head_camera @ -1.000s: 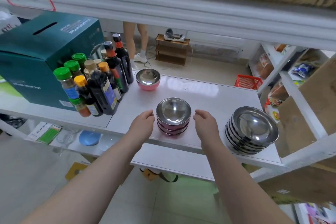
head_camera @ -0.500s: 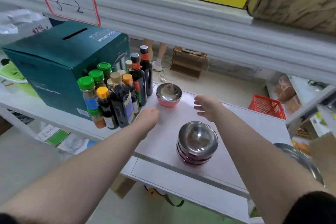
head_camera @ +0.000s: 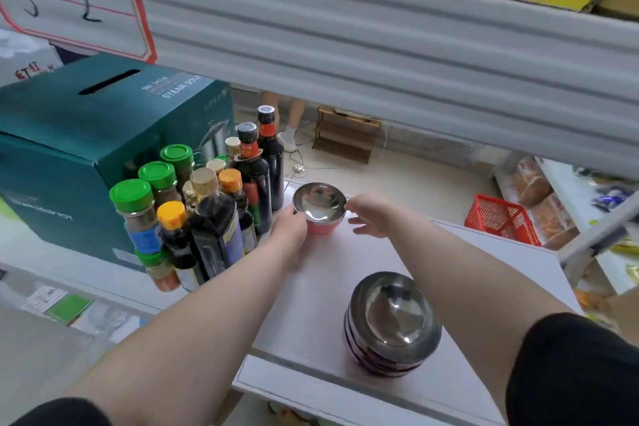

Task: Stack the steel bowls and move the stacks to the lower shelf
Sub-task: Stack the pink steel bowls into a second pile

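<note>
A single steel bowl with a pink outside [head_camera: 320, 206] sits at the back of the white shelf [head_camera: 345, 273]. My left hand [head_camera: 288, 228] presses against its left side. My right hand [head_camera: 371, 214] touches its right rim with a fingertip, the other fingers spread. Whether the bowl is lifted off the shelf I cannot tell. A stack of several pink-sided steel bowls [head_camera: 392, 322] stands near the front edge, below my right forearm.
Sauce and spice bottles [head_camera: 207, 204] crowd the shelf just left of the single bowl. A teal carton [head_camera: 86, 149] stands behind them. The upper shelf's grey edge [head_camera: 380, 45] hangs overhead. A red basket [head_camera: 499, 218] lies on the floor to the right.
Both hands left the stack near the front and reached back to the single pink bowl, closing in on its two sides. The camera moved forward and left.
</note>
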